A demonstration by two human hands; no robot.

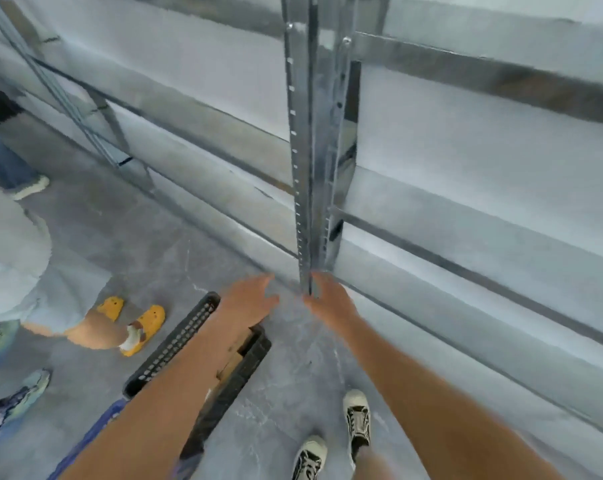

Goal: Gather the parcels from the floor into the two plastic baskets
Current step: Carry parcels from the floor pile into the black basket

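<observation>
Both arms reach out toward the foot of the metal shelf post (307, 188). Left hand (250, 299) and right hand (329, 299) hold nothing, fingers loose and slightly apart. The black basket (175, 344) sits on the floor under the left forearm, a brown parcel (232, 362) inside; a blue basket (96, 431) is nearer.

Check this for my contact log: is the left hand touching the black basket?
Cannot tell. In the head view the left hand lies just past the black basket rim with its forearm crossing over it, so any gap is hidden; the fingers look relaxed and hold nothing.
</observation>
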